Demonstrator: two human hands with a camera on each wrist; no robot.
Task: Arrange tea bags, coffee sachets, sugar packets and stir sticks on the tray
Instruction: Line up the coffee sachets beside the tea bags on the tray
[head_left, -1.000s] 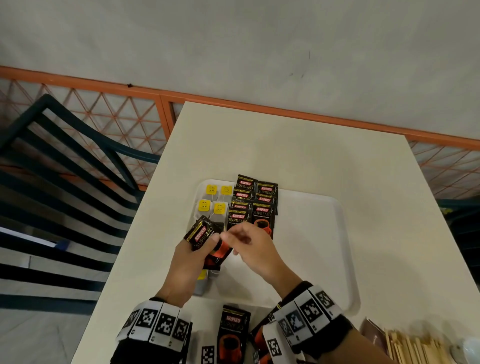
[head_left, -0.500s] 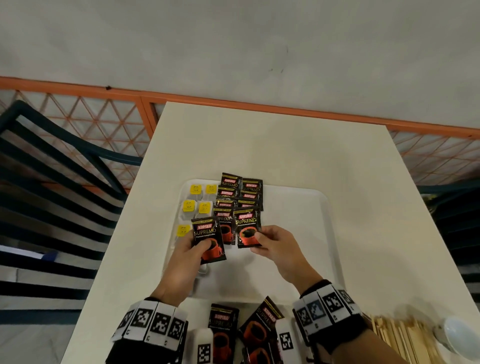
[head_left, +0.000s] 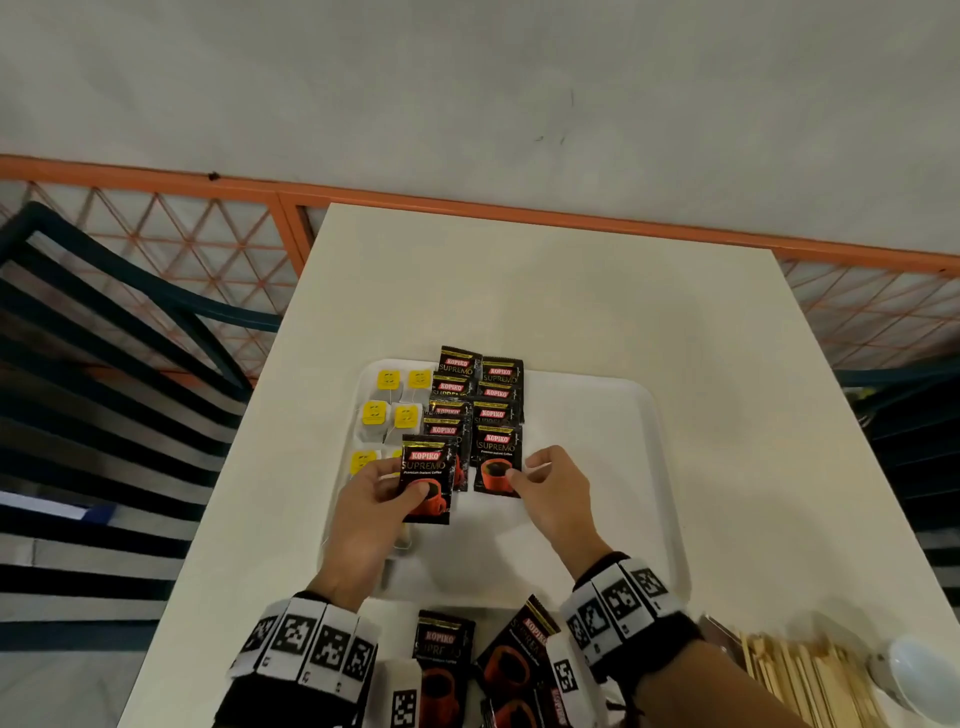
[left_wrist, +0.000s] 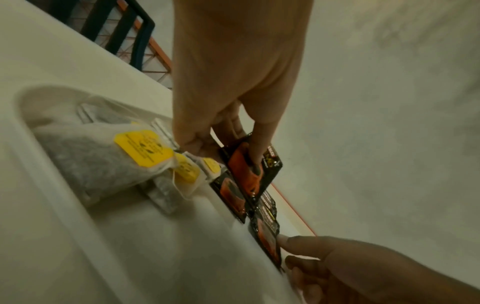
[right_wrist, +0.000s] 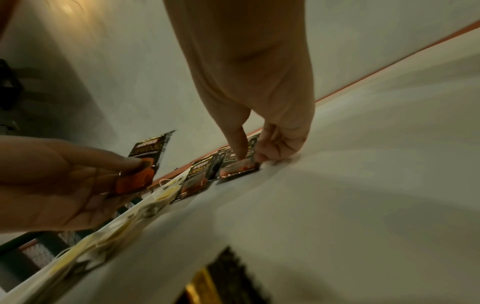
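A white tray (head_left: 660, 441) lies on the cream table. Yellow-tagged tea bags (head_left: 387, 410) fill its left side, with two columns of black Kopiko coffee sachets (head_left: 478, 395) beside them. My left hand (head_left: 402, 480) pinches one coffee sachet (head_left: 426, 478) upright-facing, lifted just above the near end of the left column; the left wrist view shows thumb and fingers clamping this sachet (left_wrist: 244, 164). My right hand (head_left: 522, 467) pinches the right edge of the nearest sachet (head_left: 493, 462) of the right column, thumb on top, as it lies flat on the tray (right_wrist: 239, 168).
Loose coffee sachets (head_left: 444, 654) lie on the table between my wrists. Wooden stir sticks (head_left: 795, 675) and a white cup (head_left: 919, 675) sit at the front right. A dark slatted chair (head_left: 104, 364) stands left of the table; an orange railing (head_left: 519, 208) runs behind.
My hands, together over the sachets a second ago, have parted. The right hand has laid one sachet at the near end of the right column; the left hand keeps the other.
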